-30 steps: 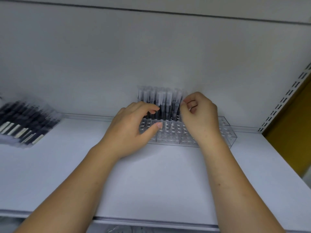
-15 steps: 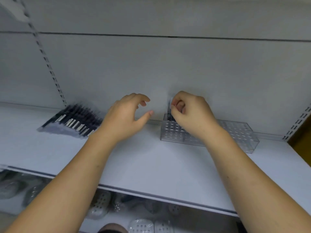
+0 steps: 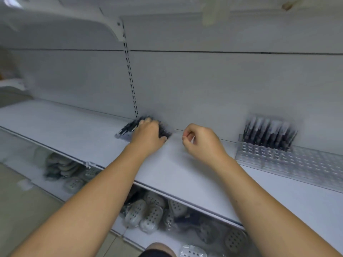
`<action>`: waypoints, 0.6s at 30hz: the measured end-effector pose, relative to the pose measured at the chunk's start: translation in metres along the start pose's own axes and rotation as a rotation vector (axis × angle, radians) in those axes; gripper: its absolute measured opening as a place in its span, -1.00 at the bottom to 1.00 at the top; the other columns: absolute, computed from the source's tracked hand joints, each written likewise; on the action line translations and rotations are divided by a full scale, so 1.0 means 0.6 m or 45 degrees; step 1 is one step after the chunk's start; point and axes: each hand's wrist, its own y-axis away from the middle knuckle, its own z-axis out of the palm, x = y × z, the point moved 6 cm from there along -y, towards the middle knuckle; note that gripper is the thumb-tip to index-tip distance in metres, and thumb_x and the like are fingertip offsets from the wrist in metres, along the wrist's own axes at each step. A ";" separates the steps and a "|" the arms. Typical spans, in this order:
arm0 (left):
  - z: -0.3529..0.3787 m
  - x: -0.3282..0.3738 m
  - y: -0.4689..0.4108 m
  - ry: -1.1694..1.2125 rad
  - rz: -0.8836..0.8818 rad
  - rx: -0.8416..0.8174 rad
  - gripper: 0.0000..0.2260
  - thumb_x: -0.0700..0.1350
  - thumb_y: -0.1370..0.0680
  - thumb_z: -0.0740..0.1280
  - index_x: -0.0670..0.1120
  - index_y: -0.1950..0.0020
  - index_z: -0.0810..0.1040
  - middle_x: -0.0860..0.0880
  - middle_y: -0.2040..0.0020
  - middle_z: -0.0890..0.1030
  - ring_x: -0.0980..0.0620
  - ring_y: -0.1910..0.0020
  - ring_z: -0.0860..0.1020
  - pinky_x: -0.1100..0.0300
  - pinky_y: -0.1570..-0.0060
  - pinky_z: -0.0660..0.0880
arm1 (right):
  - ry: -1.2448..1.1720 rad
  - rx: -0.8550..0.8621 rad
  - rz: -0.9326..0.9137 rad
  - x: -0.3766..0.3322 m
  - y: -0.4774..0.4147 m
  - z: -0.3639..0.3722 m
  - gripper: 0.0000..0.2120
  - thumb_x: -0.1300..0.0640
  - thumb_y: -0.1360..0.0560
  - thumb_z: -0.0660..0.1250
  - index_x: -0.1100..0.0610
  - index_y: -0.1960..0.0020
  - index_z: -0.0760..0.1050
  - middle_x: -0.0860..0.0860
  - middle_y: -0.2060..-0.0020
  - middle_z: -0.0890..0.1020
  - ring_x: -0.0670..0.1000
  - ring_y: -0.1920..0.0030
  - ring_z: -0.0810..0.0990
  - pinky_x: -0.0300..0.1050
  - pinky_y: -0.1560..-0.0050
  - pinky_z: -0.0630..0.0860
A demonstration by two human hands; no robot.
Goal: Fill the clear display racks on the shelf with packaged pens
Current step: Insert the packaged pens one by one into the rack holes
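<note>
Head view. One white metal shelf (image 3: 74, 127) carries one clear perforated plastic display rack (image 3: 297, 162) at the far right, against the back panel. One blurred row of black packaged pens (image 3: 269, 134) stands upright in the rack's far left section; motion blur prevents an exact count. One loose pile of black packaged pens (image 3: 126, 129) lies flat at the far centre-left of the shelf, well apart from the rack.

Two bare hands are extended over the shelf. The left hand (image 3: 148, 138) lies palm down on the pile, fingers bent over it; whether it grips any pens cannot be determined. The right hand (image 3: 202, 143) hovers between pile and rack, fingers curled inward, holding nothing visible.

Several grey perforated clogs (image 3: 144, 214) lie on the shelf below.
</note>
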 end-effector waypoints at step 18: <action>0.020 -0.019 -0.089 -0.216 -0.112 -0.260 -0.59 0.10 -0.54 0.49 -0.15 -0.23 0.56 -0.20 -0.25 0.54 -0.19 -0.25 0.53 0.01 -0.10 0.54 | -0.063 0.017 -0.013 -0.002 0.008 -0.004 -0.98 0.04 -0.49 0.33 -0.08 0.11 0.52 -0.23 0.28 0.62 -0.06 0.31 0.58 -0.04 0.20 0.59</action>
